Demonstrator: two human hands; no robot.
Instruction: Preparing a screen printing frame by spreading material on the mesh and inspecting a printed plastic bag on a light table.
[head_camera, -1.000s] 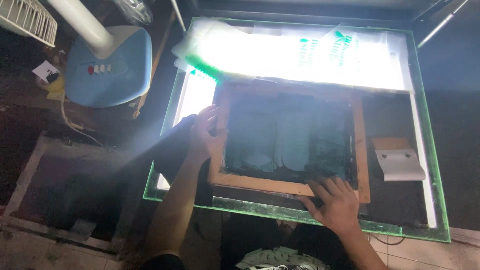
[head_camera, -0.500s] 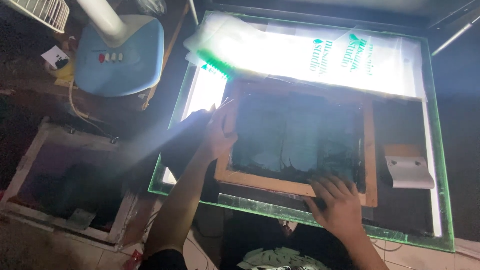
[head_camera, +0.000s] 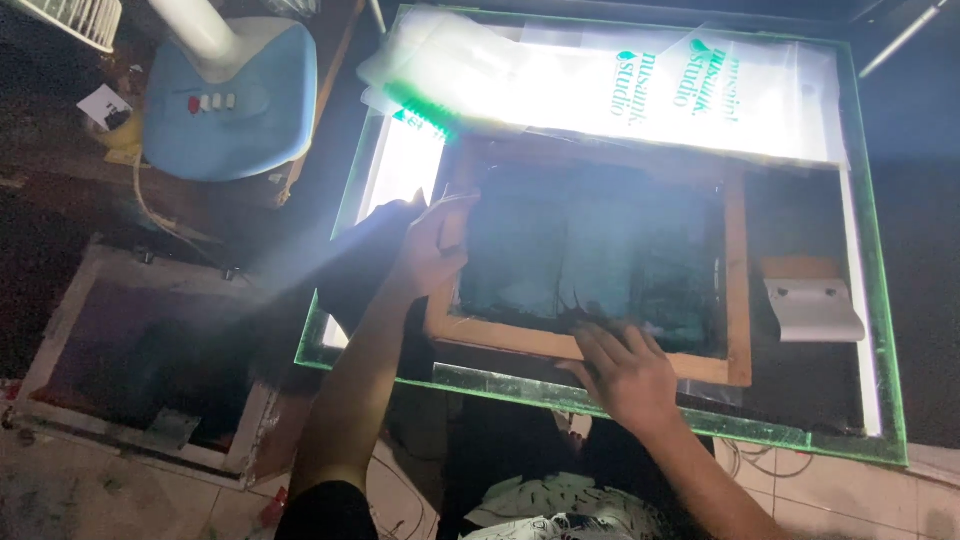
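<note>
Head view: wooden screen-print frame (head_camera: 600, 265) lies flat on lit glass desk (head_camera: 620, 395), near front edge. L hand (head_camera: 430, 250) grasps frame's left rail; R hand (head_camera: 620, 370) open, pressed flat on front rail. Judgement: keep frame flat, even pressure both sides, off mesh.

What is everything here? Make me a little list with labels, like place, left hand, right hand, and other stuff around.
place: glass light table, lit from below
main thing: wooden frame with a dark screen, lying flat on the glass
left hand: on the frame's left edge
right hand: on the frame's near edge, fingers spread
behind frame: clear sheets with green print
right of frame: white scraper
floor, left: blue fan base, second frame
</note>
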